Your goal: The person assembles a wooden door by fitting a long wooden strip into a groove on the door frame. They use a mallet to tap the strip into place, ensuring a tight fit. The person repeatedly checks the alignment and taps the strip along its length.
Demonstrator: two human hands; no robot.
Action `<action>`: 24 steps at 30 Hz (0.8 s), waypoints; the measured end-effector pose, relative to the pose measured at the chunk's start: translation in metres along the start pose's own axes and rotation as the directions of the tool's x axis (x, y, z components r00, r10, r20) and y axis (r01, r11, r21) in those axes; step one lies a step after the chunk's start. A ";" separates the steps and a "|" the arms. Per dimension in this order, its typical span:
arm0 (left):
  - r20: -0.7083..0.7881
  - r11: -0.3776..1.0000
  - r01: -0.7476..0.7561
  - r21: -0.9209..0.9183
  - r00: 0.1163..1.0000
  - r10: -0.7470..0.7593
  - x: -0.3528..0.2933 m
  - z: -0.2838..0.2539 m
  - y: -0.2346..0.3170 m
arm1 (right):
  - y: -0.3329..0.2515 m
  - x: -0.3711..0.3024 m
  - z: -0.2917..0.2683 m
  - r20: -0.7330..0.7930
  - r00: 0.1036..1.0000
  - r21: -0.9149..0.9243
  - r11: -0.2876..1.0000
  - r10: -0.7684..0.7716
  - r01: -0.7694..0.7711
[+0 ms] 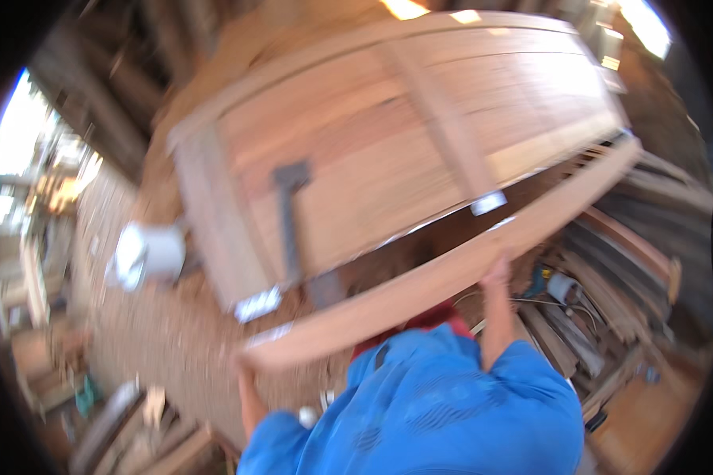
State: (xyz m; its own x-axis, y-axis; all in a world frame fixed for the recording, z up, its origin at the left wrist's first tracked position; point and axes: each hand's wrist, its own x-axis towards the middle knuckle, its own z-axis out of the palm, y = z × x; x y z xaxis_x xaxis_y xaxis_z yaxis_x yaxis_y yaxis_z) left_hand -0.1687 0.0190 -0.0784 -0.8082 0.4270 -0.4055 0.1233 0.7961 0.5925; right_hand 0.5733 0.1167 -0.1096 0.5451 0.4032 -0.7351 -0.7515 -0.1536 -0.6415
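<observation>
A long reddish-brown wooden board (412,289) is held in front of my body, apart from the near edge of a large framed wooden panel (333,150). My left hand (245,366) grips the board's left end. My right hand (496,271) grips its near edge, right of the middle. White patches (259,304) show at the panel's near left corner, and another white patch (489,203) marks the end of its middle crosspiece. A hammer (290,218) with a dark head lies on the panel's left part. Motion blur hides the fingers' detail.
A white bucket (152,249) stands on the brown ground left of the panel. Stacked timber (634,245) and a cable with a small power tool (561,286) lie at the right. Wood offcuts (146,431) are at the lower left.
</observation>
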 end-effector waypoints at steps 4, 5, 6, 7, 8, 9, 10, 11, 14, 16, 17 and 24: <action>-0.013 0.991 0.119 -0.065 0.993 -0.120 0.032 -0.009 -0.018 | 0.010 0.028 -0.026 0.031 0.999 -0.057 0.998 -0.017 0.019; 0.012 0.992 0.109 -0.066 0.994 -0.108 0.028 -0.014 -0.020 | 0.011 0.015 -0.013 0.001 0.999 -0.102 0.994 -0.043 0.043; 0.053 0.993 0.096 -0.073 0.994 -0.093 0.023 -0.018 -0.024 | 0.013 0.011 -0.010 -0.002 0.999 -0.130 0.990 -0.051 0.050; 0.058 0.992 0.094 -0.084 0.994 -0.090 0.020 -0.020 -0.027 | 0.009 0.011 -0.009 -0.007 0.998 -0.152 0.986 -0.070 0.068; 0.070 0.991 0.088 -0.102 0.994 -0.081 0.015 -0.005 -0.030 | 0.004 0.023 -0.007 -0.009 0.995 -0.169 0.981 -0.099 0.096; 0.082 0.991 0.081 -0.104 0.994 -0.073 0.011 -0.008 -0.030 | 0.004 0.022 -0.009 -0.007 0.995 -0.178 0.979 -0.097 0.094; 0.101 0.992 0.066 -0.107 0.993 -0.055 0.009 -0.006 -0.024 | 0.002 0.021 -0.008 -0.007 0.995 -0.178 0.979 -0.100 0.097; 0.120 0.993 0.050 -0.109 0.992 -0.037 0.008 -0.007 -0.018 | 0.002 0.020 -0.006 -0.009 0.995 -0.177 0.979 -0.104 0.100; 0.150 0.998 0.019 -0.058 0.989 -0.011 0.009 -0.007 0.003 | 0.007 0.018 0.004 -0.014 0.994 -0.191 0.976 -0.106 0.102; 0.128 0.997 0.042 0.063 0.991 -0.049 0.010 -0.006 0.019 | 0.010 0.028 0.007 0.039 0.993 -0.177 0.977 -0.115 0.120; 0.119 0.991 0.052 0.125 0.991 -0.067 0.012 -0.005 0.026 | 0.011 0.033 0.006 0.061 0.991 -0.168 0.977 -0.121 0.130; 0.055 0.957 0.055 0.286 0.996 -0.074 0.025 0.006 0.034 | 0.007 0.041 0.008 -0.027 0.989 -0.210 0.968 -0.148 0.139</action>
State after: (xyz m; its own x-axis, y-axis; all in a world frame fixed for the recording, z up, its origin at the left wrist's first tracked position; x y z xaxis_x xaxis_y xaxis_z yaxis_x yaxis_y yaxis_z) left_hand -0.1810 0.0592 -0.0728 -0.7824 0.3897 -0.4857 0.2380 0.9079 0.3450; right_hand 0.5878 0.1390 -0.1426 0.6598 0.3969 -0.6380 -0.5736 -0.2825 -0.7689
